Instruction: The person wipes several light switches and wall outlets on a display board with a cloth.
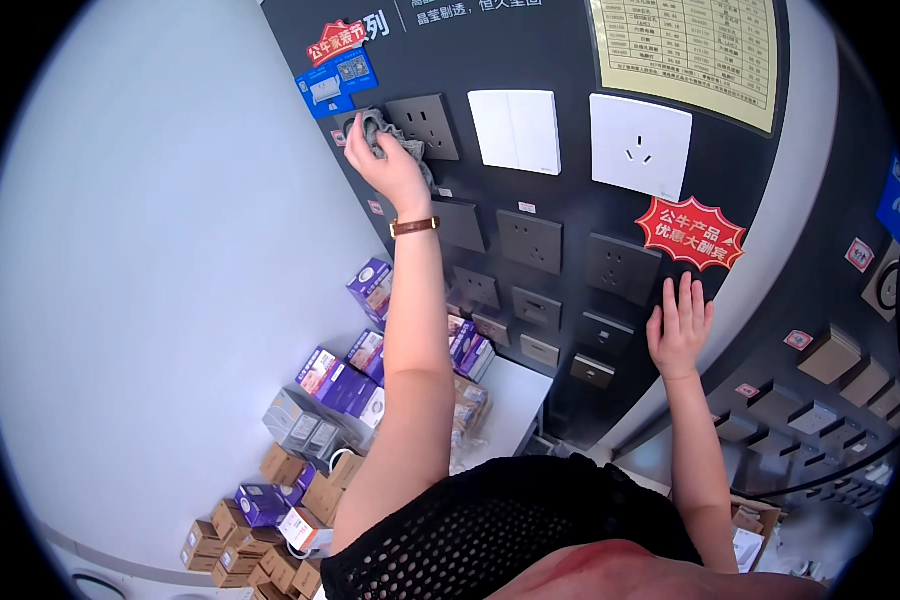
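Observation:
My left hand (386,161), with a brown-strapped watch (415,226) at the wrist, holds a crumpled grey cloth (401,141) against the upper left of a dark display board (570,206). The cloth partly covers a wall plate there and touches the left side of a grey socket plate (429,127). My right hand (680,330) rests flat on the board's right part, fingers spread a little, holding nothing. Just above its fingertips is a red starburst sticker (691,233). A white two-part switch plate (515,132) and a white socket (640,144) are mounted between and above the hands.
Several smaller dark plates, such as a grey socket (530,241), fill the lower board. Purple boxes (334,382) stand on a white table (521,390); brown cartons (274,570) are piled lower left. Another board with switch plates (829,354) is at right, past a pale curved edge (769,225).

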`<state>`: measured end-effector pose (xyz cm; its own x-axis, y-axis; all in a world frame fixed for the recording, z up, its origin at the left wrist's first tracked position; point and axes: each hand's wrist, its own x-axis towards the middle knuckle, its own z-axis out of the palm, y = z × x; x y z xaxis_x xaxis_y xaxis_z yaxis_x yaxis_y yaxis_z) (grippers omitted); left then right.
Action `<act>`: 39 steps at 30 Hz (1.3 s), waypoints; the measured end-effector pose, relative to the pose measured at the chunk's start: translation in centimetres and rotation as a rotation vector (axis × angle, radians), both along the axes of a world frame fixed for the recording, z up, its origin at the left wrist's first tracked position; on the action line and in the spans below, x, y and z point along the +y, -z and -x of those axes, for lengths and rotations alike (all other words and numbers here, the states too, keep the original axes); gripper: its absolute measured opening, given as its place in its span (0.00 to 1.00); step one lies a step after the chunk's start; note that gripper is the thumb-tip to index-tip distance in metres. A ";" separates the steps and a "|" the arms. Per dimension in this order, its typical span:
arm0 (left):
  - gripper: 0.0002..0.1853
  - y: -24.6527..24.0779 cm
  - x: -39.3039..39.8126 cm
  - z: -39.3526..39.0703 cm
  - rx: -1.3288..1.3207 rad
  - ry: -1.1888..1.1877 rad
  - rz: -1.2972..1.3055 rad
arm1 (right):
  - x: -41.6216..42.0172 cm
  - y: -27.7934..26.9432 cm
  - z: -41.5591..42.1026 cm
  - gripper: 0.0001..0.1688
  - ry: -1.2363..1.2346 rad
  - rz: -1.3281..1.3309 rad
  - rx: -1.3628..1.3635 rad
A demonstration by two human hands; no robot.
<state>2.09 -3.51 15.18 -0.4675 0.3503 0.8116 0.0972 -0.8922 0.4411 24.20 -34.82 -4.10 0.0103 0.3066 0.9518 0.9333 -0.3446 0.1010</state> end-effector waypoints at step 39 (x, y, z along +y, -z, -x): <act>0.31 15.1 -15.1 -3.5 0.652 0.268 -0.155 | -0.2 -0.4 0.8 0.28 -0.011 0.000 0.040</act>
<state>5.56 -18.56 0.05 0.2150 0.2432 0.9458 0.0670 -0.9699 0.2342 23.35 -35.04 -3.69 0.0450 0.3071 0.9506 0.9402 -0.3346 0.0636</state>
